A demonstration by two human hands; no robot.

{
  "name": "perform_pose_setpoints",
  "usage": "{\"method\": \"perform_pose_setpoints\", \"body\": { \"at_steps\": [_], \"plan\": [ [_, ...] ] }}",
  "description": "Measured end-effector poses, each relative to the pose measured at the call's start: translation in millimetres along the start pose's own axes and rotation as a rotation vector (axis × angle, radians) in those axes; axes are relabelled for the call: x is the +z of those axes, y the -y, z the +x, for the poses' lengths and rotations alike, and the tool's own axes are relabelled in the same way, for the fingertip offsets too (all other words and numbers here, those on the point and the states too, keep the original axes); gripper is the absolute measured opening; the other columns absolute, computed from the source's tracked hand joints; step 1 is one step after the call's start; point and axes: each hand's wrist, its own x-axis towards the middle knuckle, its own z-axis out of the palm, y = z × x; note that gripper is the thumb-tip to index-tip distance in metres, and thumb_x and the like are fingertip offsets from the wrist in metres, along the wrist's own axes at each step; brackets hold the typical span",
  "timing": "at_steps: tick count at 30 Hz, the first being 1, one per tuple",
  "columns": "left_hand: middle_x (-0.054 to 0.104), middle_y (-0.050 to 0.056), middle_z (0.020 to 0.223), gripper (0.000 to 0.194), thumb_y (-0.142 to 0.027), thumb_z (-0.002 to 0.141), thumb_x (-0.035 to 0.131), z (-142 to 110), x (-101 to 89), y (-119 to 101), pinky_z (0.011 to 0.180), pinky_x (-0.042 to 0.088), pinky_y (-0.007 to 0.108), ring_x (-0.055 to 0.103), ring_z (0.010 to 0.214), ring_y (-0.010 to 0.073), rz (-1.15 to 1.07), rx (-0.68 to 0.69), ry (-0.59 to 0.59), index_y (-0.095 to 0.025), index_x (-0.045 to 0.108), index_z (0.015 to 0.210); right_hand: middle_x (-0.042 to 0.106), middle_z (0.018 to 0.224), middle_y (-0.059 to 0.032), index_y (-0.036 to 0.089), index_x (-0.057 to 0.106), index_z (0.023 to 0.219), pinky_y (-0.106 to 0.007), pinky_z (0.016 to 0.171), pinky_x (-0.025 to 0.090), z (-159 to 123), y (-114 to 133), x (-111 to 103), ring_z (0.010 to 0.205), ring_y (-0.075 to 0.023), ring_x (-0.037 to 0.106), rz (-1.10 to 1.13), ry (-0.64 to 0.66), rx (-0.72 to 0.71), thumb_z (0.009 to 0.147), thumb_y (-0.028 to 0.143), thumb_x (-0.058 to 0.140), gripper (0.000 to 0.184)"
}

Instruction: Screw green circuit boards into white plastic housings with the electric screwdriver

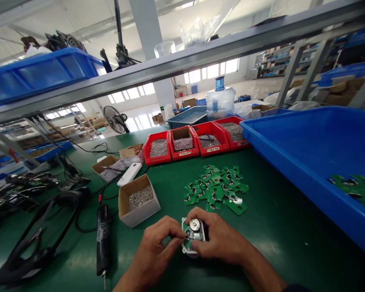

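Low in the middle of the view, my right hand grips a small white-framed housing from its right side, thumb and fingers closed over its edges. A round silver motor-like part and some green circuit board show inside the housing. My left hand reaches in from the left, thumb and forefinger pinched at the housing's left edge; whatever they may hold is too small to make out. Beyond the hands lies a loose heap of small green circuit boards. An open carton of small metal screws stands left of the housing.
A black electric screwdriver lies on the left with its cord. Several red bins of small metal parts line the back. A large blue tray with green boards fills the right. A metal shelf crosses overhead; black looped straps lie far left.
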Motion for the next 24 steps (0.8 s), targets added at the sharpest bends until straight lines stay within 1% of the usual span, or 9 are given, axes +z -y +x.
{"method": "perform_pose_setpoints", "body": {
  "at_steps": [6, 10, 14, 16, 18, 19, 20, 22, 24],
  "plan": [
    [0.069, 0.003, 0.081, 0.013, -0.013, 0.091, 0.060, 1, -0.7, -2, 0.069, 0.052, 0.022, 0.066, 0.074, 0.0146, 0.100, 0.083, 0.020, -0.022, 0.065, 0.082, 0.054, 0.074, 0.0073, 0.022, 0.061, 0.098, -0.020, 0.057, 0.035, 0, 3, -1, 0.064, -0.0104, 0.046, 0.005, 0.006, 0.005, 0.064, 0.014, 0.065, 0.034],
    [0.068, 0.006, 0.088, 0.019, -0.013, 0.095, 0.051, -3, -4.3, -7, 0.069, 0.053, 0.023, 0.067, 0.077, 0.0156, 0.238, 0.170, 0.119, -0.023, 0.067, 0.096, 0.054, 0.073, 0.0072, 0.021, 0.061, 0.095, -0.020, 0.057, 0.035, -1, 5, -1, 0.064, -0.0105, 0.046, -0.029, -0.002, -0.010, 0.064, 0.013, 0.064, 0.032],
    [0.069, 0.009, 0.095, 0.025, -0.018, 0.097, 0.050, -8, -15.4, -17, 0.071, 0.054, 0.025, 0.067, 0.080, 0.0172, 0.306, 0.174, 0.251, -0.025, 0.070, 0.111, 0.055, 0.074, 0.0068, 0.022, 0.061, 0.096, -0.020, 0.057, 0.036, 0, 6, -1, 0.065, -0.0106, 0.047, -0.039, -0.004, -0.005, 0.066, 0.014, 0.064, 0.031],
    [0.069, 0.008, 0.098, 0.026, -0.022, 0.096, 0.054, -2, -29.0, -18, 0.075, 0.055, 0.026, 0.068, 0.085, 0.0183, 0.293, 0.126, 0.242, -0.027, 0.069, 0.117, 0.056, 0.074, 0.0066, 0.022, 0.061, 0.097, -0.020, 0.057, 0.036, 0, 6, -2, 0.064, -0.0107, 0.047, -0.032, 0.002, 0.016, 0.065, 0.013, 0.064, 0.033],
    [0.070, 0.007, 0.101, 0.025, -0.028, 0.095, 0.055, 14, -47.5, -11, 0.080, 0.055, 0.029, 0.068, 0.089, 0.0197, 0.333, -0.004, 0.116, -0.025, 0.068, 0.117, 0.057, 0.074, 0.0064, 0.022, 0.061, 0.099, -0.020, 0.057, 0.036, 0, 8, -2, 0.063, -0.0111, 0.047, -0.032, 0.014, 0.049, 0.064, 0.014, 0.064, 0.035],
    [0.071, 0.007, 0.101, 0.024, -0.030, 0.095, 0.055, 25, -57.4, -4, 0.082, 0.054, 0.030, 0.068, 0.091, 0.0205, 0.378, -0.081, 0.020, -0.024, 0.069, 0.114, 0.057, 0.074, 0.0061, 0.022, 0.061, 0.099, -0.021, 0.057, 0.036, -1, 9, -2, 0.063, -0.0114, 0.048, -0.038, 0.020, 0.064, 0.064, 0.014, 0.064, 0.036],
    [0.071, 0.007, 0.103, 0.024, -0.032, 0.096, 0.053, 38, -67.2, 5, 0.084, 0.054, 0.030, 0.068, 0.093, 0.0208, 0.459, -0.196, -0.024, -0.022, 0.069, 0.110, 0.058, 0.075, 0.0056, 0.023, 0.061, 0.099, -0.021, 0.057, 0.037, -1, 10, -2, 0.064, -0.0118, 0.048, -0.048, 0.024, 0.076, 0.065, 0.014, 0.063, 0.035],
    [0.072, 0.009, 0.104, 0.020, -0.030, 0.095, 0.055, 64, -84.4, 26, 0.086, 0.053, 0.032, 0.068, 0.097, 0.0230, 0.542, -0.287, -0.013, -0.019, 0.072, 0.099, 0.061, 0.078, 0.0042, 0.023, 0.060, 0.099, -0.022, 0.060, 0.040, -1, 10, -1, 0.066, -0.0133, 0.051, -0.079, 0.032, 0.093, 0.067, 0.016, 0.062, 0.033],
    [0.073, 0.008, 0.097, 0.014, -0.029, 0.092, 0.064, 84, -96.6, 49, 0.087, 0.054, 0.035, 0.068, 0.092, 0.0215, 0.604, -0.372, 0.096, -0.018, 0.072, 0.090, 0.063, 0.080, 0.0026, 0.024, 0.061, 0.098, -0.023, 0.063, 0.042, 0, 4, -1, 0.070, -0.0157, 0.055, -0.124, 0.030, 0.105, 0.069, 0.018, 0.062, 0.030]
  ]
}}
